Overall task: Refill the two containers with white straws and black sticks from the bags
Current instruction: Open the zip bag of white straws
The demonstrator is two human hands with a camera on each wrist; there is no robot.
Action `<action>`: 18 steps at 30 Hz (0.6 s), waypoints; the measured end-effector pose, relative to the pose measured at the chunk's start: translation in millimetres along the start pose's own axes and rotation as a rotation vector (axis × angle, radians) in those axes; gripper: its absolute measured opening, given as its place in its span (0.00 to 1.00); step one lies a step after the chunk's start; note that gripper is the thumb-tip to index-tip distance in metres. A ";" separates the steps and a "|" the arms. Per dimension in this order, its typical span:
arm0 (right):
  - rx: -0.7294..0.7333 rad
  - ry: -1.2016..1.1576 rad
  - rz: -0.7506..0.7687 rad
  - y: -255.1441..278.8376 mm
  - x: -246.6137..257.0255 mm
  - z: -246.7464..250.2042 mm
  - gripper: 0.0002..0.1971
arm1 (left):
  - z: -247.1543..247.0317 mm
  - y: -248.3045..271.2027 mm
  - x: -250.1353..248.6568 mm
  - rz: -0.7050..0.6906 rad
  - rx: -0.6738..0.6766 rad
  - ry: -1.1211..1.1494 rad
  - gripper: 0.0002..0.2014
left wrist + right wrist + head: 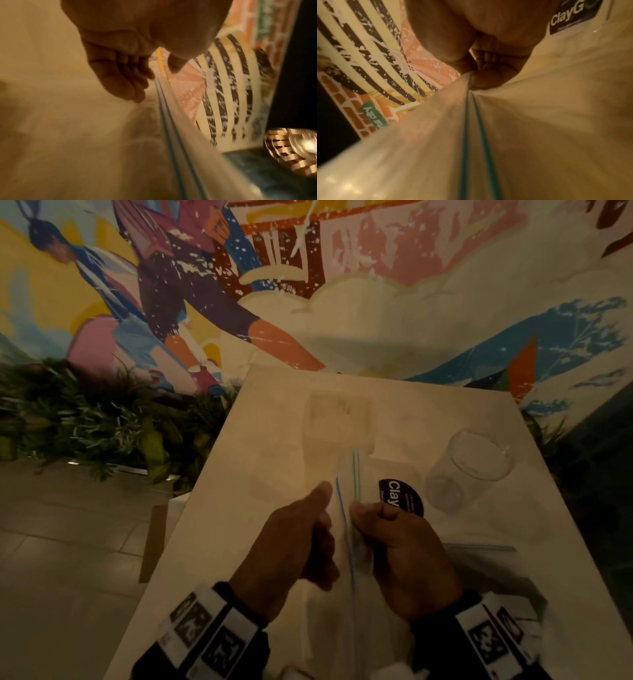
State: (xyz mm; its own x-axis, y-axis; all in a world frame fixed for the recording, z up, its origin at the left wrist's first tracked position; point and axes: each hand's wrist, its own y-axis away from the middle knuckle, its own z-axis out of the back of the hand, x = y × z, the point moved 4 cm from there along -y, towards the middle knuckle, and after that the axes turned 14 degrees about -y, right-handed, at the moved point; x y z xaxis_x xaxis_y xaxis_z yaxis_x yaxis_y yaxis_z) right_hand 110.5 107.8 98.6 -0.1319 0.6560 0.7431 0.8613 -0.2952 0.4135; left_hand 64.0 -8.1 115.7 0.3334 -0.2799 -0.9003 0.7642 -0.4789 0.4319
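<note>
A clear zip bag (349, 546) stands on edge between my hands, its blue and green zip strips (356, 474) running away from me. My left hand (325, 508) holds the left lip, thumb up and fingers curled. My right hand (363, 511) pinches the right lip. The left wrist view shows the left hand (159, 75) at the end of the bag's rim (171, 135). In the right wrist view the right hand (472, 75) squeezes the plastic (471, 121) tight. A square clear container (337, 422) stands beyond. A round clear container (469, 470) is at the right. The bag's contents are too blurred to make out.
A second zip bag (486, 563) lies on the pale table (239, 474) by my right wrist. A black round "Clay" sticker (400, 498) sits just past my right hand. Plants (85, 419) line the floor left of the table, below a painted mural wall (376, 285).
</note>
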 end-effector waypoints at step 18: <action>-0.059 0.249 0.001 30.1 0.0 12.3 0.04 | 4.5 7.1 13.3 0.057 -0.094 0.376 0.13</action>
State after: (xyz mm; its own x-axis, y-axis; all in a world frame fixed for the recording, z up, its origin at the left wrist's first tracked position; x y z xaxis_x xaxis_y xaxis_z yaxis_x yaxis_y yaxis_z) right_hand 142.4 107.5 104.5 -0.2541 0.4669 0.8470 0.8323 -0.3405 0.4374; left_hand 71.3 -19.0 107.1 0.5422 0.0293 -0.8398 0.7804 -0.3879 0.4903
